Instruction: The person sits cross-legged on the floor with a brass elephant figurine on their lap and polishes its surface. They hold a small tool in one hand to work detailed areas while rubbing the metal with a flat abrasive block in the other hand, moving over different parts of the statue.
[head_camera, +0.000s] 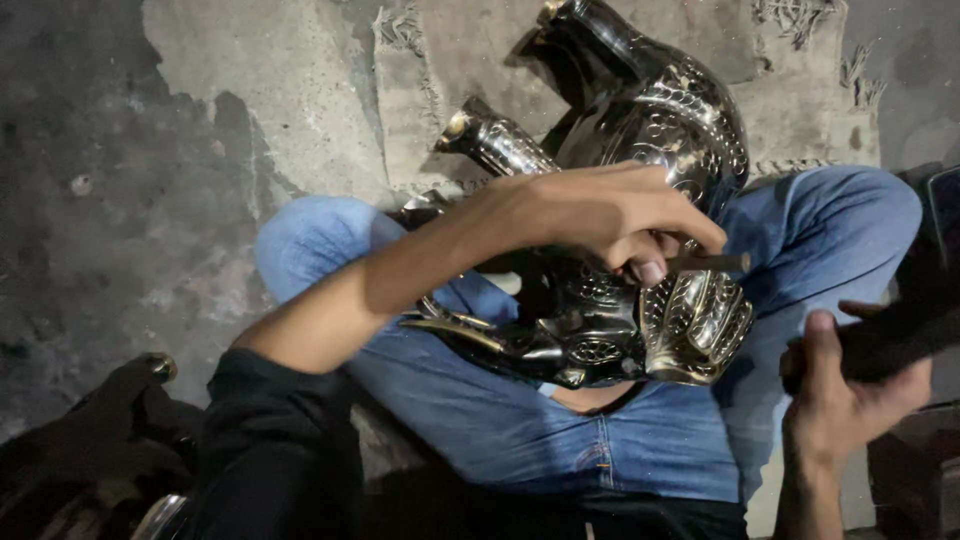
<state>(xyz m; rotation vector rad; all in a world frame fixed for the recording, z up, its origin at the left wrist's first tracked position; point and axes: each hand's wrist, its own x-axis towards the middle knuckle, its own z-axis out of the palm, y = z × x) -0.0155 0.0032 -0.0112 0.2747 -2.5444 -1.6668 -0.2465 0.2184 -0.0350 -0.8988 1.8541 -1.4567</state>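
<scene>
Your left hand sits at the centre of the head view, fingers pinched together on a thin dark tool whose tip points to three o'clock; beneath it, the ornate black-and-gold metal figure rests across your blue-jeaned lap; at four o'clock your right hand grips a dark blurred object, thumb raised.

left grip pinched shut | right grip seemingly clenched, blurred
</scene>
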